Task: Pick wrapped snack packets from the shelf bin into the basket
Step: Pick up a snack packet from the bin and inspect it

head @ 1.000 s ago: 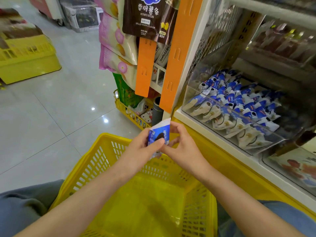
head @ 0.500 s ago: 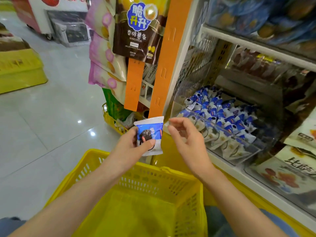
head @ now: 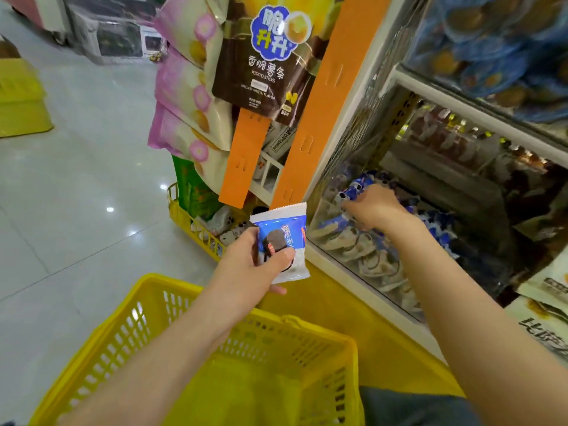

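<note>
Blue-and-white plastic-wrapped snack packet (head: pixel 281 241): up in the air just past the far rim of our yellow slatted plastic basket (head: pixel 159 281), not dropped in yet.
Left hand (head: pixel 246 265): gripping that snack packet, with the thumb across the front and the fingers tucked behind.
Right hand (head: pixel 373 207): down in the clear plastic shelf bin (head: pixel 318 210) on the right, knuckles up and fingers curled in among the loose packets (head: pixel 368 259). We honestly can't tell if it's got one.
Handling: we'd guess feather-light, soft, crinkly and a bit slick. The cookie inside probably cracks if we squeeze.
Where to grab: we'd go for the crimped end seal or a gentle pinch across the flat sides, not a fist round the middle.
Packet print: there's a dark sandwich cookie picture and white Chinese characters on the blue, cut off by the thumb, so we can't read them.
Other labels: the brown hanging snack bag (head: pixel 261 72) at the far top says "POTATO STICKS" under 香脆薯条, with 脆升升 on a blue logo. The small print is too blurry.
Nearby: orange plastic hanging strips (head: pixel 310 118), and pink-and-cream bags (head: pixel 184 87) to the left.
Progress: one packet is ready to drop, and a second pick looks underway.
</note>
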The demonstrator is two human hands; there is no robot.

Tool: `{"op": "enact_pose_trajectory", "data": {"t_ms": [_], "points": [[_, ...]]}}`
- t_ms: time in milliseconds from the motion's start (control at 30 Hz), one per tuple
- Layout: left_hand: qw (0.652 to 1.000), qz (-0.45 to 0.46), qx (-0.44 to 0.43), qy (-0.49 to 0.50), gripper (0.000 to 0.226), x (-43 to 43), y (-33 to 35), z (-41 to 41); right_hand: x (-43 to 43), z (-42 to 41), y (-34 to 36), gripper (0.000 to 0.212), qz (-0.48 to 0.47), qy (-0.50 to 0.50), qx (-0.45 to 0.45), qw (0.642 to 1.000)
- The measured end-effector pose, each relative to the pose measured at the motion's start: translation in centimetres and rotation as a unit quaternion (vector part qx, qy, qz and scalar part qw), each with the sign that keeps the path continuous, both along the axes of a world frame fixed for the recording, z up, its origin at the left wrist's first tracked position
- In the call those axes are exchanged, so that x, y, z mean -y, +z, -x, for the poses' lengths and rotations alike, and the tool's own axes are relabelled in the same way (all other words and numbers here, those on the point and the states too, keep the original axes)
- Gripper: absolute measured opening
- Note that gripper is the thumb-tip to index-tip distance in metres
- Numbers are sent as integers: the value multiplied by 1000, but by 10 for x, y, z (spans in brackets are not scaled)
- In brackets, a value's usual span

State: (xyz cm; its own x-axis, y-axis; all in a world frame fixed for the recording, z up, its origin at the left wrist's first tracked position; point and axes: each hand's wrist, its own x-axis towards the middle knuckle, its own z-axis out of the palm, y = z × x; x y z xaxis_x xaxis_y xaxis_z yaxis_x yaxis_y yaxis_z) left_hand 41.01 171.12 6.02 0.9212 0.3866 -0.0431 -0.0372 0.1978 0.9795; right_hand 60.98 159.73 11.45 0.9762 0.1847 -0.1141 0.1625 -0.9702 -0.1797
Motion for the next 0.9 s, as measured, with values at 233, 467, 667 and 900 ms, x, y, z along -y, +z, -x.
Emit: {"op": "enact_pose_trajectory", "data": {"t_ms": [233, 467, 667, 900], "points": [[1000, -5, -12, 7, 11, -3, 2, 0, -2, 1, -8, 29, -152, -26, 32, 988], [995, 85, 24, 37, 29, -1, 17, 0, 36, 45, 24, 16, -379, 42, 210, 900], [964, 263, 41, 17, 44, 4, 16, 4, 41, 116, 30, 10, -535, 102, -120, 830], [979, 172, -103, -47, 44, 19, 5, 12, 23, 141, -30, 17, -518, 77, -254, 813]]}}
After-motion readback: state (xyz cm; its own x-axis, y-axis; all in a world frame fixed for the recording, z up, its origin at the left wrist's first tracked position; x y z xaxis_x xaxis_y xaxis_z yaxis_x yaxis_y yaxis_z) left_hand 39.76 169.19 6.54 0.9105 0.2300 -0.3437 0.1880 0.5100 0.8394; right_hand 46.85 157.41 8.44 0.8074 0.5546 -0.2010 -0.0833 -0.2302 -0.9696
